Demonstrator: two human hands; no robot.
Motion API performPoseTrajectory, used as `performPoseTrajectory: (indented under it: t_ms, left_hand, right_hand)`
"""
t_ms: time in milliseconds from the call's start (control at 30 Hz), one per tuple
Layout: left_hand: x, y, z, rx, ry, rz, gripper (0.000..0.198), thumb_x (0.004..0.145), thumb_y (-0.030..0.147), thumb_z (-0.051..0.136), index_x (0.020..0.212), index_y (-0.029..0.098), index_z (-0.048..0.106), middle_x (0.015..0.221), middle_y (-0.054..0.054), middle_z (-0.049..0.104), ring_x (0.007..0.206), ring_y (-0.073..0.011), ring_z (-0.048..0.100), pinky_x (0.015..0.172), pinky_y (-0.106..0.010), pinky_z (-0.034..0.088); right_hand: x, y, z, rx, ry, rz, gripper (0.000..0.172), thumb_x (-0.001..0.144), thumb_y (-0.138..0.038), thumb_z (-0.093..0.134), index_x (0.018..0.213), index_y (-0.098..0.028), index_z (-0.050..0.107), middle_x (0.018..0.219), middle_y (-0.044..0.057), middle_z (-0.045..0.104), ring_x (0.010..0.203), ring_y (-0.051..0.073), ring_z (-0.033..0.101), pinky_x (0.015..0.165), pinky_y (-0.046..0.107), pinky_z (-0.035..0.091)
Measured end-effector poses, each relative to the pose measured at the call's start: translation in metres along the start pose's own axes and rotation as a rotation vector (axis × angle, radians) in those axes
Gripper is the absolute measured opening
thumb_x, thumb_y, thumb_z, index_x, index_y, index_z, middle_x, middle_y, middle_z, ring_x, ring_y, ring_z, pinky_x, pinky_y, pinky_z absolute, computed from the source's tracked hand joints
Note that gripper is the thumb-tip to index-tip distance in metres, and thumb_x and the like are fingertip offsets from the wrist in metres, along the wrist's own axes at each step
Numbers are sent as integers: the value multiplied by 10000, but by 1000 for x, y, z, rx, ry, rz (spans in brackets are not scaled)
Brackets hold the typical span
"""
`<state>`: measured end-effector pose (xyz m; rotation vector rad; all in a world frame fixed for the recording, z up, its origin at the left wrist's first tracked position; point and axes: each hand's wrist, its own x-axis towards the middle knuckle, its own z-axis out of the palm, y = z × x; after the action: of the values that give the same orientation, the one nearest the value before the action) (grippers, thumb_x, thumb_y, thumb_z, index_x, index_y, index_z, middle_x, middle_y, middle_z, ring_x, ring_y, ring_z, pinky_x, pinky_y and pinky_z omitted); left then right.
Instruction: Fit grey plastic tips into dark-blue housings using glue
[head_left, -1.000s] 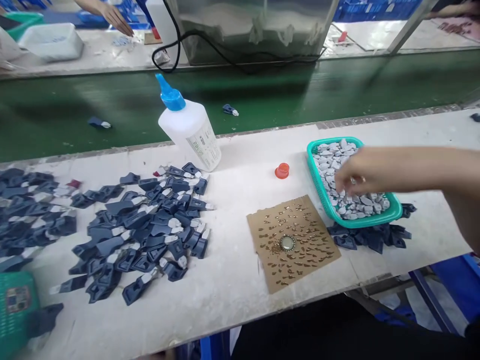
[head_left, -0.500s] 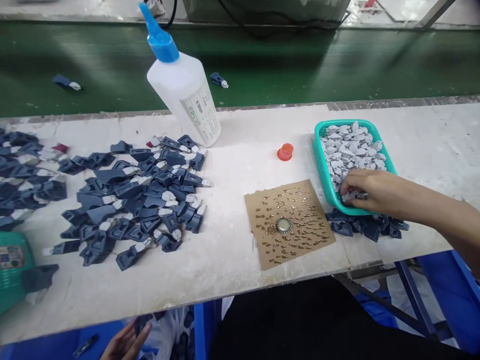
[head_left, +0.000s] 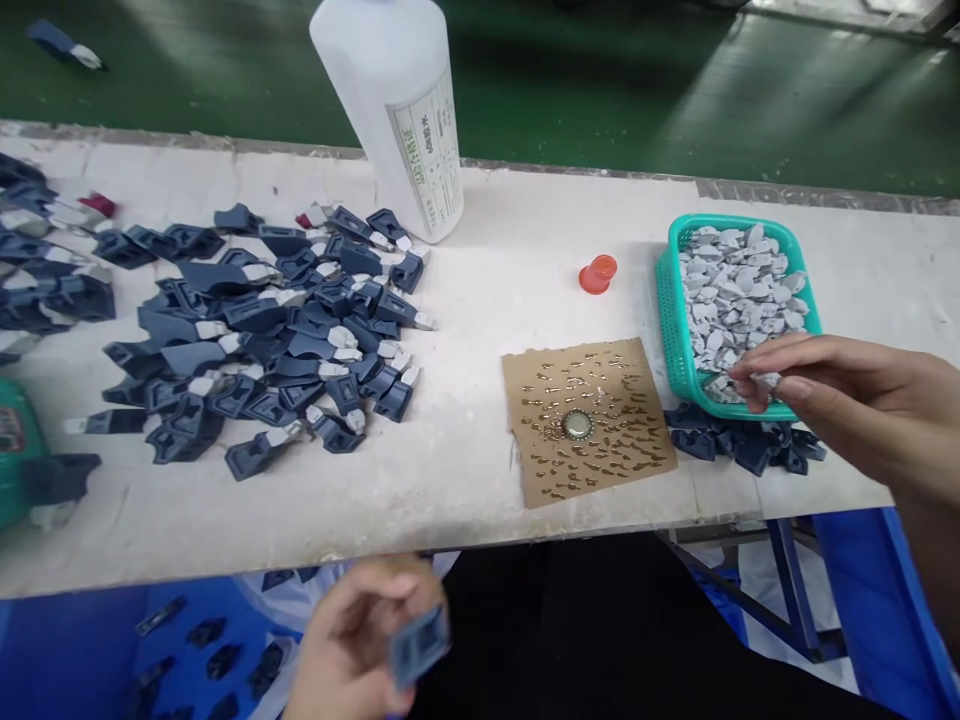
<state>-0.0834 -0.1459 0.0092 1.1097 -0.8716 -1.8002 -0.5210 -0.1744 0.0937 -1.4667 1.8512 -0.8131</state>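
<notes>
My left hand (head_left: 360, 640), slightly blurred, is closed on a dark blue-grey plastic part (head_left: 418, 645) below the table's front edge. Over the front of a green basket (head_left: 679, 345), my right hand (head_left: 847, 390) pinches a small light-grey plastic piece (head_left: 766, 380) between thumb and fingers. The basket is full of similar grey pieces (head_left: 739, 290). Left of it lies a square of brown cardboard (head_left: 540, 380) dotted with wet, shiny drops, with a metal bottle cap (head_left: 577, 425) near its middle. Behind the cardboard sits a small red plastic cap (head_left: 598, 274).
A large pile of blue-grey parts with grey tips (head_left: 285, 340) covers the table's left side. Behind it stands a white bottle (head_left: 405, 120). More dark parts (head_left: 750, 442) lie against the basket's front. Blue bins (head_left: 202, 600) are below the table edge.
My right hand has risen out of the basket with a grey piece. My left hand has moved right and up, carrying the blue-grey part. The camera view has shifted downward.
</notes>
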Motion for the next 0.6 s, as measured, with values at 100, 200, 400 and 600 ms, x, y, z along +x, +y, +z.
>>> performPoseTrajectory:
  t_ms: [100,200,400,600]
  left_hand:
    - [30,-1,52,-337,-201,6,199,803,351,861,996,338,815,942,-11,783,625,-101,687,492,-157,471]
    - [46,-8,83,-491,-221,-73,180,847,287,836,1027,283,819,1122,-32,769,699,-85,711,567,-160,521]
    - [56,-16,103,-525,-52,-161,262,758,313,930,928,201,766,929,-11,762,671,-71,672,606,-167,529]
    - [57,-22,101,-577,-73,-156,300,726,304,953,903,192,739,851,12,750,667,-88,714,601,-169,548]
  right_hand:
    - [-7,-13,23,178,-9,4,131,920,-460,753,1035,-450,815,1127,-11,757,887,137,721,666,223,617]
    - [-14,-21,48,184,-49,-42,183,952,-430,718,1108,-473,803,1071,-15,754,839,134,701,598,246,587]
    - [-18,-22,93,-278,73,-324,273,891,-298,813,1107,-457,765,989,-88,803,907,164,760,790,341,643]
    - [-5,-19,111,-415,-25,-727,637,895,-38,726,1384,-437,650,1044,-39,807,1015,172,769,847,344,646]
